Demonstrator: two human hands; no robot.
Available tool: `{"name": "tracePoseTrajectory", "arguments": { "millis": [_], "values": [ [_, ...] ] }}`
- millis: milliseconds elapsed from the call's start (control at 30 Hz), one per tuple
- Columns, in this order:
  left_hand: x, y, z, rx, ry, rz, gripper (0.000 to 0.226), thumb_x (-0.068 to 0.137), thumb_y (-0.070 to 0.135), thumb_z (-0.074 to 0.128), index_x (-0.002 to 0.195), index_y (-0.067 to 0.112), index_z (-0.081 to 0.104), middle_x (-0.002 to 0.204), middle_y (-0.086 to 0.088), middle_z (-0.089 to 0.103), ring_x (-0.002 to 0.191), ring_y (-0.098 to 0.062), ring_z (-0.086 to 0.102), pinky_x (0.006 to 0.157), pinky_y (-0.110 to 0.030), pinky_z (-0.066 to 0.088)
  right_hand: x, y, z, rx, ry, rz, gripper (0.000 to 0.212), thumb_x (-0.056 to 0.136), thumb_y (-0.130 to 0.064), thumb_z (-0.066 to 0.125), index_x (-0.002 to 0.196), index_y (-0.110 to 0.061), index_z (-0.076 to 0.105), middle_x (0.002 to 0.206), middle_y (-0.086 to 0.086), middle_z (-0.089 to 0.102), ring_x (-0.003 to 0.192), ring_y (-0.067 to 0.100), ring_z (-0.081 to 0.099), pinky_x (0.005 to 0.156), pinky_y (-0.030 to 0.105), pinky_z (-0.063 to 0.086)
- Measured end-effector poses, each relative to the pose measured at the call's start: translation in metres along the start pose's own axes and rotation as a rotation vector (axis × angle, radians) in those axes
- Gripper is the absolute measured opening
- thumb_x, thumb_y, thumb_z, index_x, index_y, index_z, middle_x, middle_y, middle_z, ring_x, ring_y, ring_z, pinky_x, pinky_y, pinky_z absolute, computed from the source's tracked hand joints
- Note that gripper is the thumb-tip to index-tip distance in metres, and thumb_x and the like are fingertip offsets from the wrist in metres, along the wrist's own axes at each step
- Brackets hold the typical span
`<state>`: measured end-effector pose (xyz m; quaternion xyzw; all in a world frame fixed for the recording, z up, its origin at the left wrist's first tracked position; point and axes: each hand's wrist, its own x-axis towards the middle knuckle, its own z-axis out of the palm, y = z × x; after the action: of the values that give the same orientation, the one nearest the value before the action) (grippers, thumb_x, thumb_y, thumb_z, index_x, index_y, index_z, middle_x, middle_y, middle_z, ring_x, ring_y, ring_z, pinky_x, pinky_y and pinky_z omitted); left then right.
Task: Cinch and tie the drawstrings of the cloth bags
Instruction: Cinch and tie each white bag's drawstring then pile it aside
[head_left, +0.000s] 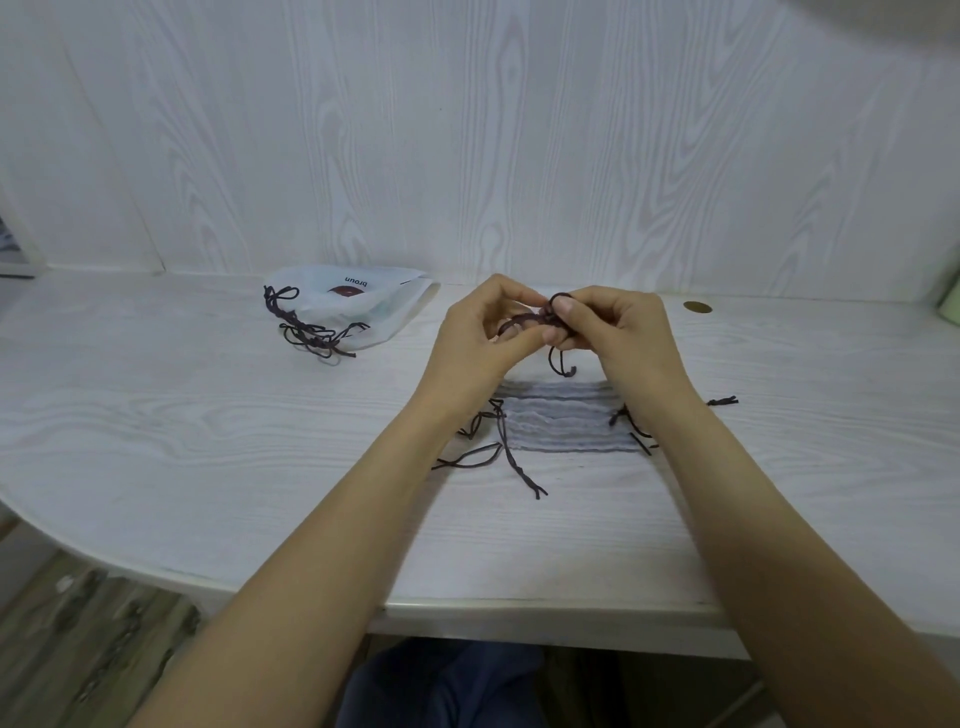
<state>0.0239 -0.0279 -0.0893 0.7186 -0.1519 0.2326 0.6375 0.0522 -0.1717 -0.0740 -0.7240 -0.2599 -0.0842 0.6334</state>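
White wood-grain table (208, 441) against matching panelled wall (467, 130).

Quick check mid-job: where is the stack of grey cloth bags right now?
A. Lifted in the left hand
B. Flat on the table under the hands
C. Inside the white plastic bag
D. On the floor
B: the grey cloth bags lie flat on the table below both hands, while the left hand and right hand pinch a dark drawstring above them.
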Motion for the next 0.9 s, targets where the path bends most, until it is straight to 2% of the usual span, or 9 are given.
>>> {"name": "tracePoseTrajectory", "arguments": {
  "millis": [133,300,500,633,800,900],
  "values": [
    [0.0012,0.0018,-0.0013,0.051,0.032,0.026,0.013,0.083,0.002,0.066,0.083,0.015,0.064,0.077,0.007,0.065,0.066,0.003,0.056,0.062,-0.012,0.041,-0.0011,-0.0013,-0.0012,0.002,0.006,-0.006,0.018,0.091,-0.008,0.056,0.081,-0.014,0.07,0.066,0.001,0.067,0.064,0.007,0.063,0.07,0.021,0.054],
    [0.0003,0.0032,-0.001,0.056,0.033,0.021,0.012,0.083,0.006,0.068,0.085,0.017,0.065,0.072,0.005,0.061,0.064,0.002,0.053,0.057,-0.011,0.038,-0.0019,-0.0021,-0.0004,-0.03,-0.006,-0.017,0.015,0.09,-0.008,0.058,0.084,-0.012,0.071,0.069,0.005,0.068,0.064,0.006,0.063,0.071,0.02,0.054],
    [-0.0005,0.0038,-0.0007,0.075,0.05,0.022,0.013,0.088,0.007,0.062,0.079,0.015,0.059,0.071,0.009,0.061,0.058,0.004,0.052,0.054,-0.011,0.037,-0.0017,-0.0014,0.0005,-0.073,-0.004,-0.013,0.015,0.089,-0.012,0.06,0.081,-0.018,0.071,0.063,-0.004,0.068,0.064,0.005,0.064,0.071,0.021,0.053],
    [-0.0011,0.0027,0.0016,0.069,0.047,-0.005,0.017,0.094,0.008,0.052,0.082,0.019,0.05,0.067,0.007,0.058,0.053,0.003,0.051,0.05,-0.01,0.034,-0.0016,-0.0029,0.0029,-0.005,-0.04,0.01,0.016,0.089,-0.005,0.058,0.081,-0.013,0.07,0.062,-0.008,0.069,0.058,0.006,0.062,0.063,0.018,0.053],
    [0.0014,-0.0003,0.0002,0.075,0.021,-0.027,0.018,0.095,0.011,0.05,0.082,0.023,0.049,0.07,-0.001,0.059,0.052,-0.001,0.047,0.047,-0.011,0.032,-0.0009,-0.0014,0.0019,0.15,-0.068,0.112,0.016,0.091,-0.004,0.055,0.084,-0.007,0.069,0.067,-0.001,0.071,0.061,0.008,0.061,0.065,0.019,0.052],
    [0.0022,-0.0026,-0.0007,0.058,0.036,-0.055,0.017,0.095,0.012,0.051,0.082,0.022,0.051,0.066,0.005,0.06,0.051,-0.001,0.047,0.047,-0.012,0.033,-0.0007,-0.0011,0.0011,0.274,-0.101,0.168,0.018,0.094,-0.008,0.051,0.091,-0.007,0.069,0.072,0.004,0.068,0.063,0.011,0.059,0.065,0.019,0.051]
  ]
}}
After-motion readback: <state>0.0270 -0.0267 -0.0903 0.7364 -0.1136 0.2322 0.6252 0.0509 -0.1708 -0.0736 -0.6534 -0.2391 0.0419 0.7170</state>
